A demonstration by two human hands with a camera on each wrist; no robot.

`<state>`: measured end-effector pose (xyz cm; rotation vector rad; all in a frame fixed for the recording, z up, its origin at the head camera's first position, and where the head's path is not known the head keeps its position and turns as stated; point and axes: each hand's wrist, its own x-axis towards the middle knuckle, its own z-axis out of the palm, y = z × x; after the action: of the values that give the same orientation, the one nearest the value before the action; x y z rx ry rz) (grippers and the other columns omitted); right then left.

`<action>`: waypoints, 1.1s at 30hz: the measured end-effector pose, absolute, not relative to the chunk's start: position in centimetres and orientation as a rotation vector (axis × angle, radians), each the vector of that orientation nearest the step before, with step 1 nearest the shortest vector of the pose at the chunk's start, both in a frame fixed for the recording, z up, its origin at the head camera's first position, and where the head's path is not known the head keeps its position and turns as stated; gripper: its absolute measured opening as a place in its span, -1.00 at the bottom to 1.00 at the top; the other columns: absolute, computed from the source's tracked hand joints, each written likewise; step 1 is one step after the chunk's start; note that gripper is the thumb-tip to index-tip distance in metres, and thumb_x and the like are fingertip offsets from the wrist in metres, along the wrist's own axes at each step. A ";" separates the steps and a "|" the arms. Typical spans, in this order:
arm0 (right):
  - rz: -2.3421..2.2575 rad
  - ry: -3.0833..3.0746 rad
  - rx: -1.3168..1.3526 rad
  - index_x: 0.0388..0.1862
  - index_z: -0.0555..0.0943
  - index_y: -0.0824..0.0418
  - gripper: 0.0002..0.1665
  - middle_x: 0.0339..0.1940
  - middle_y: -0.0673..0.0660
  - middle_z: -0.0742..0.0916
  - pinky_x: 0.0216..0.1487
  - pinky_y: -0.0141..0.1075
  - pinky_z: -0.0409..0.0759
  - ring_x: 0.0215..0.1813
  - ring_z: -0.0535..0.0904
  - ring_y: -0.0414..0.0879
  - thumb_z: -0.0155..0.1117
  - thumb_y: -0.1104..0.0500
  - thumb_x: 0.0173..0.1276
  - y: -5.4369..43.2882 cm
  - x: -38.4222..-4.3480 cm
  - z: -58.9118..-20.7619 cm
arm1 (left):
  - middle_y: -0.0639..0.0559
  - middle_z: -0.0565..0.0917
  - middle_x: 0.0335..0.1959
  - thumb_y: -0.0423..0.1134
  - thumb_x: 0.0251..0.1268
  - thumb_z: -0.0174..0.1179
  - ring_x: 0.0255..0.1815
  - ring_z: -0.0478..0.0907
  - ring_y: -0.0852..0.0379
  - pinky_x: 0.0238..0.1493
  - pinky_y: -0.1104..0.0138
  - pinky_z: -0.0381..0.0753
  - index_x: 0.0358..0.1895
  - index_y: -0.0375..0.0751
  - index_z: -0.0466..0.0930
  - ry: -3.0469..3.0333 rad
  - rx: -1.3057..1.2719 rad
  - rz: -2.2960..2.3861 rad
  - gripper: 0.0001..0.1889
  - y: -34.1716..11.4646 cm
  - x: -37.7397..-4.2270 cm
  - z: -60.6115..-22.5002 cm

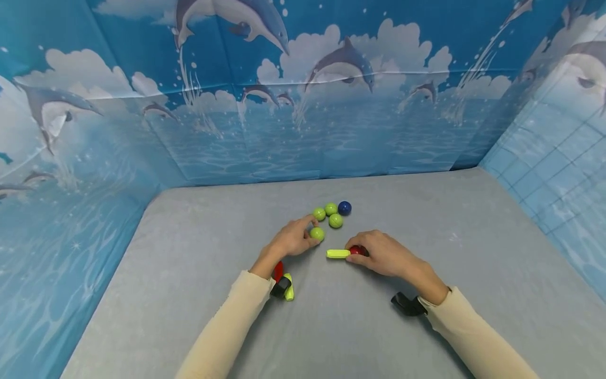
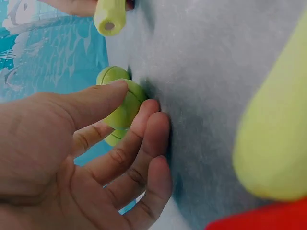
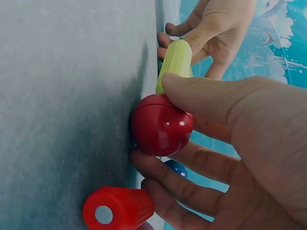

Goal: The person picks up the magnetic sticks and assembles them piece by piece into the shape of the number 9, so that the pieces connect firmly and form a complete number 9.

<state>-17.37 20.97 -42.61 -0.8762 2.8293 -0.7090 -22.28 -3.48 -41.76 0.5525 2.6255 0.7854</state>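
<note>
Near centre, left hand (image 1: 291,238) pinches green ball (image 1: 317,234); right hand (image 1: 385,254) grips red ball (image 3: 160,127), perhaps yellow stick (image 1: 337,253), long axis horizontal, pointing left.

Printed blue sheeting (image 1: 279,158) is lining the back and both sides, visibly creased, displaying leaping dolphins (image 1: 349,59), white clouds (image 1: 397,42) and rippling water. A tile pattern (image 1: 544,158) is showing at right. A grey surface (image 1: 199,237) is spreading below under soft light.

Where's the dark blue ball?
In the head view, the dark blue ball sits just right of three lime-green balls, farther from the person than the right hand.
</note>
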 end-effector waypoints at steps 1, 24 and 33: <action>-0.697 2.836 -0.878 -0.07 0.74 0.11 -0.80 -0.17 -0.02 0.77 -0.10 -0.19 0.60 -0.17 0.63 -0.22 0.38 0.10 0.38 20.9 -17.4 -42.6 | -0.02 0.68 -0.23 -0.14 0.45 0.23 -0.27 0.55 0.10 -0.25 0.26 0.50 0.15 -0.04 0.45 2.635 0.555 0.774 -0.70 -3.6 -22.2 -41.6; -0.618 2.921 -0.826 -0.03 0.74 0.08 -0.77 -0.17 -0.03 0.73 -0.19 -0.22 0.55 -0.24 0.55 -0.22 0.37 0.06 0.39 20.0 -17.8 -42.8 | 0.02 0.54 -0.21 -0.10 0.48 0.19 -0.21 0.44 0.10 -0.15 0.20 0.47 0.07 -0.19 0.54 2.735 0.644 0.807 -0.72 -5.4 -18.3 -41.5; -0.633 2.922 -0.843 -0.05 0.74 0.07 -0.78 -0.16 -0.03 0.74 -0.16 -0.19 0.58 -0.21 0.58 -0.21 0.38 0.06 0.38 20.2 -17.7 -42.9 | -0.02 0.65 -0.09 -0.12 0.46 0.21 -0.11 0.55 0.07 -0.05 0.15 0.54 0.14 -0.20 0.58 2.721 0.620 0.859 -0.67 -5.0 -17.8 -42.1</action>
<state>-17.67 20.23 -42.86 -0.8432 2.9220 -0.6327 -17.78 -4.97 -42.10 0.6195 2.7208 0.8593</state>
